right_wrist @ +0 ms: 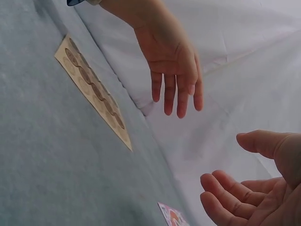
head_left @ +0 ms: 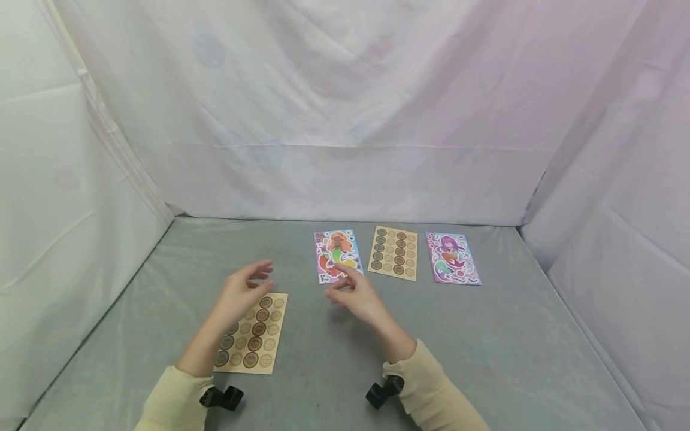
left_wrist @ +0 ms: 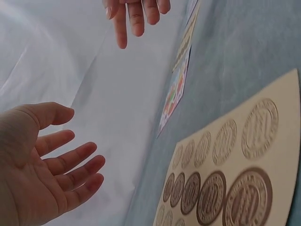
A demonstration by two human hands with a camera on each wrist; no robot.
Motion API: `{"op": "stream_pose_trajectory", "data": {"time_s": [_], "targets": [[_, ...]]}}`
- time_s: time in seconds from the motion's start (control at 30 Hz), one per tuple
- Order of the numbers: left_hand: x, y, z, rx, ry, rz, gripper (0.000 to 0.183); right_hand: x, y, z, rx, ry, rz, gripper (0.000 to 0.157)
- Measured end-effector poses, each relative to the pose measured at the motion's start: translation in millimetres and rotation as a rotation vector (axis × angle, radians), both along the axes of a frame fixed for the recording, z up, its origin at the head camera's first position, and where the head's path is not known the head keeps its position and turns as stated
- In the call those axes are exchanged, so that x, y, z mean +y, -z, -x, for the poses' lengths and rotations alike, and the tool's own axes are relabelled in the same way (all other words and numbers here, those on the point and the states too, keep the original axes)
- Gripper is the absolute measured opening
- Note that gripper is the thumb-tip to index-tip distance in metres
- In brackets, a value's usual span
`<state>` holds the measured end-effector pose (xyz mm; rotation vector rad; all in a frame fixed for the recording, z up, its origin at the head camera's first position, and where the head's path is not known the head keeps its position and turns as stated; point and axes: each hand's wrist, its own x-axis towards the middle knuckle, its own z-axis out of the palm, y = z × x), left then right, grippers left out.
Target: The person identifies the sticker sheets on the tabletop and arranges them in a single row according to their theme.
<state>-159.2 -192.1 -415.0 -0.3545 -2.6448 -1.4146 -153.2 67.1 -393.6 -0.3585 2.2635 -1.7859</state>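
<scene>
Grey desk (head_left: 517, 335): I see left hand (head_left: 241, 294) above near seal sheet (head_left: 264, 345), right hand (head_left: 361, 299) by leftmost mermaid sheet (head_left: 336, 246), each grip relaxed, nothing held. Back sheets (head_left: 393, 253) lie spaced, presumably so none overlap.

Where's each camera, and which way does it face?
Head: on the head, looking forward and down at the tabletop; left hand, right hand and sleeves show.
Left wrist: on that wrist, looking across the near sticker sheet; both hands show.
Right wrist: on that wrist, looking toward the left hand; both hands show.
Both wrist views share that sheet.
</scene>
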Motion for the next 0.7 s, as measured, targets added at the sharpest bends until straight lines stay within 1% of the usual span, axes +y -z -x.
{"op": "stream_pose_trajectory", "data": {"time_s": [0.2, 0.3, 0.47, 0.7], "targets": [[10, -1.3, 6.7, 0.031, 0.046, -0.058, 0.043, 16, 22.5, 16.4, -0.013, 0.073, -0.004, 0.06], [17, -2.5, 8.7, 0.033, 0.047, -0.065, 0.043, 22, 21.6, 19.0, -0.01, 0.113, -0.017, 0.059], [27, -1.5, 14.2, 0.059, 0.05, -0.071, 0.043, 30, 18.1, 21.2, 0.002, 0.162, -0.03, 0.06], [42, -1.1, 20.0, 0.023, 0.05, -0.071, 0.043, 43, 15.7, 23.4, 0.005, 0.223, -0.033, 0.058]]}}
